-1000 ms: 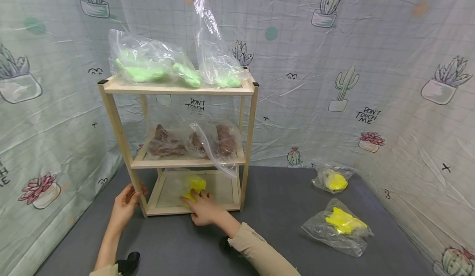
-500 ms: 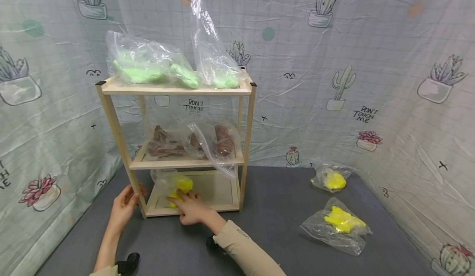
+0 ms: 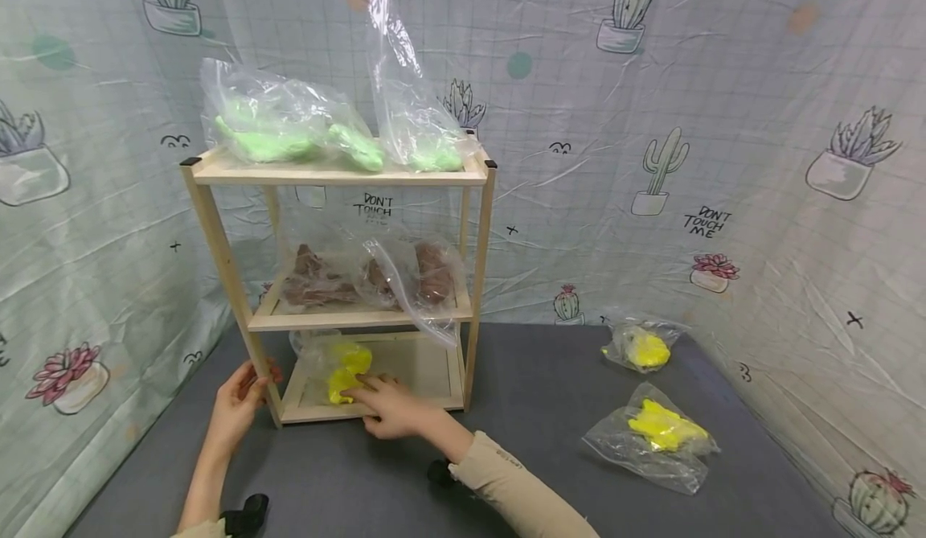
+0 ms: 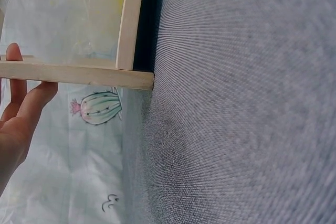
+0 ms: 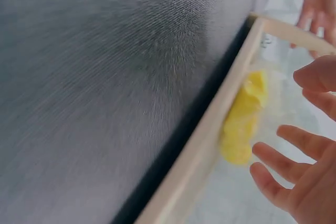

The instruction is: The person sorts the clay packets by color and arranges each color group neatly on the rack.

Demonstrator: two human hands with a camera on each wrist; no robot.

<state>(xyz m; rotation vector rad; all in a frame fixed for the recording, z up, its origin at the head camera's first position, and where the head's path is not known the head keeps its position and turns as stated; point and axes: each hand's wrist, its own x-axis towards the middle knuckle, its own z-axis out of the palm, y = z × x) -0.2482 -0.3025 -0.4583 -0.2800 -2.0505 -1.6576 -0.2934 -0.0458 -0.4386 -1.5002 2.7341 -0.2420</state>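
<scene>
My left hand grips the front left post of a wooden three-tier rack, thumb and fingers on either side of it. On the left of the bottom shelf lies a clear plastic bag with a bright yellow lump inside. My right hand reaches over the shelf's front edge, just right of the bag. In the right wrist view its fingers are spread and relaxed, with fingertips near the yellow lump and nothing held.
Bags with light green lumps sit on the top shelf, and bags with brown lumps on the middle one. Two bagged yellow lumps, a nearer one and a farther one, lie on the grey table at right. Cactus-print sheeting surrounds the table.
My right hand slid the yellow bag leftward along the bottom shelf, then drew back a little to the right, off it. My left hand stays on the post.
</scene>
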